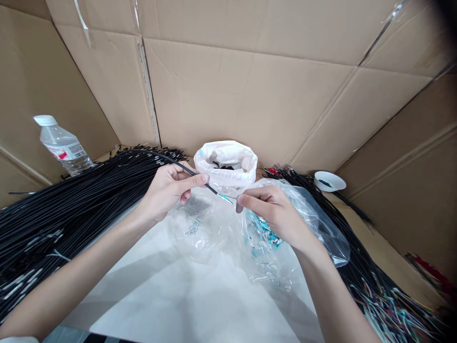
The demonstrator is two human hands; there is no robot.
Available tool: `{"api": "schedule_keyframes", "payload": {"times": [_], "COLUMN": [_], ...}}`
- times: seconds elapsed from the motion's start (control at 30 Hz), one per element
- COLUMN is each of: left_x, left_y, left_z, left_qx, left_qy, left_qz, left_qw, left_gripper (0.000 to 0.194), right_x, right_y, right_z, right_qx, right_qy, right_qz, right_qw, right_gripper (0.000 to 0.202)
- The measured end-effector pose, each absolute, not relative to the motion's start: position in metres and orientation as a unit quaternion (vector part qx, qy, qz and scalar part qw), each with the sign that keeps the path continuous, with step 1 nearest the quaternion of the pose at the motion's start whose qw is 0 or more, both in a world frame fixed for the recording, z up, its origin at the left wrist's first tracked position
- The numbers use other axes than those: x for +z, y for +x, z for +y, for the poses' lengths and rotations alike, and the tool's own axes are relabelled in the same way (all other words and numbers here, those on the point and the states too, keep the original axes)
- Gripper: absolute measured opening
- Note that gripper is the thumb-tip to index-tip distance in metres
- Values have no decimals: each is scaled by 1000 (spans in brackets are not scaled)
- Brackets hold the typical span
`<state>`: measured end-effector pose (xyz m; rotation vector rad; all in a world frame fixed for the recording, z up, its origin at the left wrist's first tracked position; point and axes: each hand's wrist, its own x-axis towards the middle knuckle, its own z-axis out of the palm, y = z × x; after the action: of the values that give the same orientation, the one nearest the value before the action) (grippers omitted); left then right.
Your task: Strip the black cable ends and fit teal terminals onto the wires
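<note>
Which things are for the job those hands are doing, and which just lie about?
Probably the job:
black cable in the left hand, right hand by its tip
teal pieces, coloured like that tip
cable bundle, left

Probably just lying about:
plastic bottle
maybe white bowl

Creased cardboard walls (271, 90) left, right, ahead; white work surface (160, 300).

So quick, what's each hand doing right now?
Left hand: closed, pinching a black cable.
Right hand: fingers bent close beside the cable's bright tip; whether they grip anything cannot be told.
</note>
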<state>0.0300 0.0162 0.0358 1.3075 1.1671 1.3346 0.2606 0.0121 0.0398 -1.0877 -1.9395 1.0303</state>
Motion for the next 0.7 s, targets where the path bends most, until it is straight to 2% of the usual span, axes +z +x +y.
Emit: {"api": "schedule_keyframes", "payload": {"times": [0.17,0.57,0.7], "left_x": [38,42,44], "left_y": [30,19,16], "left_z": [18,21,21], "left_qx": [521,409,377], "left_qy": [544,597,621], "left_qz": [462,452,430], "left_qw": [469,522,536], "left_gripper": [33,28,28], "right_x": [41,37,25], "right_y": [263,267,266], "right_z": [17,26,33], "right_qx": [451,556,632], "right_qy": [-403,-344,-310], "right_qz": [-726,-718,-678], "right_qw": [327,238,212], "right_gripper": [37,33,37]}}
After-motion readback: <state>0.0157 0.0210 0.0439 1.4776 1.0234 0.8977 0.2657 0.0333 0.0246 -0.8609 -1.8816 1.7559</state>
